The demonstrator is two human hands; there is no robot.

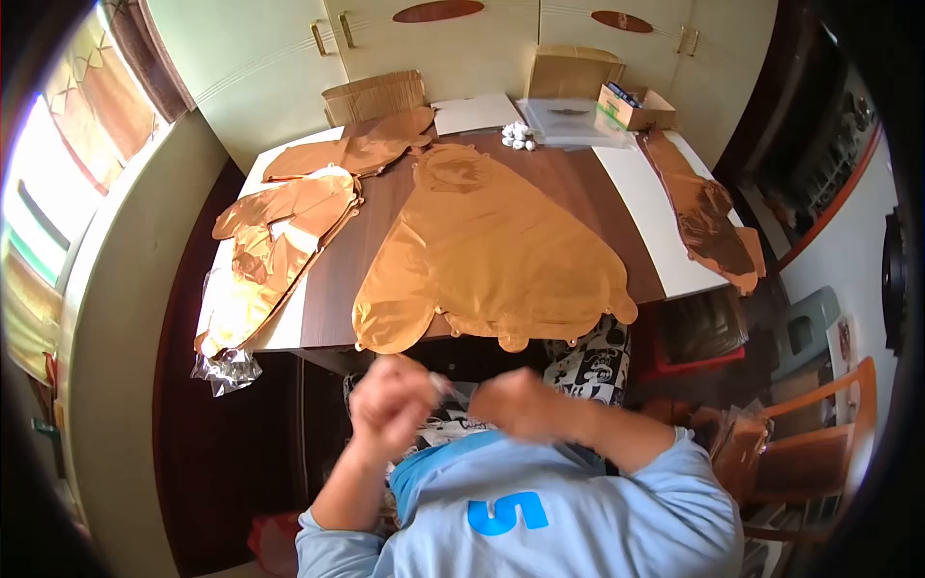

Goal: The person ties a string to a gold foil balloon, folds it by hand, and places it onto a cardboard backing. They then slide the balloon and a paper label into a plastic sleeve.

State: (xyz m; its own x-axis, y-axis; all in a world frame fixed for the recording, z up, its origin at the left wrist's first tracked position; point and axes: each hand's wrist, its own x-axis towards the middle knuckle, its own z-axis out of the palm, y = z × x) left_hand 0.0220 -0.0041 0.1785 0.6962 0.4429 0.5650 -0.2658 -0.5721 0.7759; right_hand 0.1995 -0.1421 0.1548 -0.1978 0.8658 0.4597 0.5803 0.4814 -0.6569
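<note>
Between our two hands, above our lap, we had a small pale piece [440, 383], too blurred to identify. It showed at the fingertips of our left hand [390, 407], whose fingers were bent inward; we could not tell whether they gripped it. Our right hand [520, 405] was beside it, fingers curled, and motion blur hid whether they held anything. Just beyond, a large copper-coloured foil shape [491, 255] lay flat across the table [564, 188], reaching its near edge. To its left we had more foil pieces [289, 217], creased and overlapping; to its right, near the table's end, another foil strip [699, 207]. Toward the far edge sat a cluster of white pieces [518, 136], clear plastic sheets [568, 125] and a small open box [636, 108]. Behind the table stood pale cabinets [462, 53].
</note>
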